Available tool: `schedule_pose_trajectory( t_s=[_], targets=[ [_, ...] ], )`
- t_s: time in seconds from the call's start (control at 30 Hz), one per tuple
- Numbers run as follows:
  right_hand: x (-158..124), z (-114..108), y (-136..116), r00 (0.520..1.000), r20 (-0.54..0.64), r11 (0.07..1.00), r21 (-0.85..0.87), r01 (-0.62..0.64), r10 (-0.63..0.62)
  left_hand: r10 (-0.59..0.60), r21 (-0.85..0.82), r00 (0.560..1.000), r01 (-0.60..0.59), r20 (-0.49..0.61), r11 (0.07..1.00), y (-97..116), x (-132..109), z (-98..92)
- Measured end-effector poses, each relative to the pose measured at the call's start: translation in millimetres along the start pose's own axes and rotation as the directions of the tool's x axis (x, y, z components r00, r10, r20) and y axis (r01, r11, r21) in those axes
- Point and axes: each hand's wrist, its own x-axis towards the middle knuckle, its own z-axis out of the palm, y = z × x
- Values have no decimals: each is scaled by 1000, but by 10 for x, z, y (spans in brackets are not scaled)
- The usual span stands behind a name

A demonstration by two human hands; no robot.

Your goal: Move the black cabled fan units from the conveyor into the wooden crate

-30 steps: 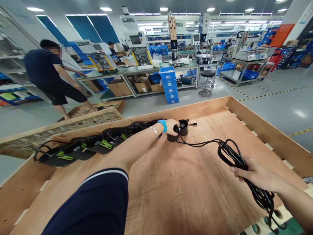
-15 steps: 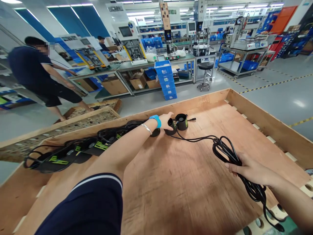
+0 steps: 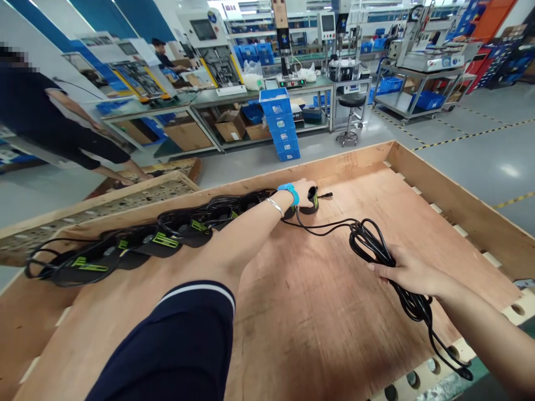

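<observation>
My left hand, with a blue band and a silver bangle at its wrist, is at the far side of the wooden crate. Its fingers curl over the rim of a black cylindrical housing with green-yellow markings; part of the housing is hidden. More such black housings stand in a row to the left, with black cables heaped behind them. My right hand is closed around a coiled bundle of black cable, held above the crate floor. Two strands of it run left towards the housings.
Low wooden walls bound the crate floor. A short connector lies right of the last housing. Beyond stand stacked blue bins, a stool and workbench machines. A person in dark clothes is at the left.
My left hand has moved right, from one housing to the last one in the row. My right hand, with the cable, has shifted slightly left in view as the camera turned.
</observation>
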Motion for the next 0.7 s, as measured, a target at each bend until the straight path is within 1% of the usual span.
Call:
schedule_pose_trajectory(
  t_s=[0.07,0.17,0.27,0.33,0.37,0.4,0.43,0.47,0.5,0.53,0.57,0.6,0.63,0.67,0.7],
  targets=[
    [13,12,-7,1000,14,1000,-3,10,-10,-40,43,999,40,-16,998,47,52,-3],
    [47,38,12,999,37,1000,5,21,-21,-120,48,991,124,-62,991,20,81,-26],
    [82,51,23,998,53,1000,15,21,-22,-192,12,980,193,-53,981,-20,105,-47],
    [86,30,0,999,46,1000,4,23,-23,-229,-37,972,227,-50,973,6,89,-62],
    [78,9,-25,999,36,1000,-9,26,-25,-230,-80,969,223,-89,972,53,46,-73],
    [65,-18,-59,999,28,999,-27,31,-31,-210,-142,963,187,-170,972,130,-34,-87],
    [48,-47,-101,999,28,998,-47,39,-38,-159,-209,944,100,-289,973,241,-158,-102],
    [30,-75,-151,998,38,996,-70,49,-47,-86,-258,897,-32,-434,966,388,-327,-119],
    [15,-99,-206,997,64,994,-93,59,-53,7,-268,812,-200,-583,943,571,-534,-133],
    [5,-117,-264,993,105,991,-115,66,-54,128,-218,721,-367,-681,904,785,-763,-141],
    [1,-126,-321,988,141,988,-133,73,-54,223,-138,631,-471,-743,871,1019,-992,-142],
    [6,-128,-373,983,173,985,-149,83,-56,324,-34,570,-527,-755,849,1259,-1197,-133],
    [19,-126,-417,978,200,983,-162,91,-58,423,74,547,-547,-722,834,1486,-1358,-116],
    [38,-125,-450,974,220,981,-170,97,-58,486,158,567,-529,-665,834,1680,-1464,-93],
    [61,-128,-470,971,231,980,-173,100,-58,505,212,606,-490,-615,845,1824,-1519,-71]
  ],
)
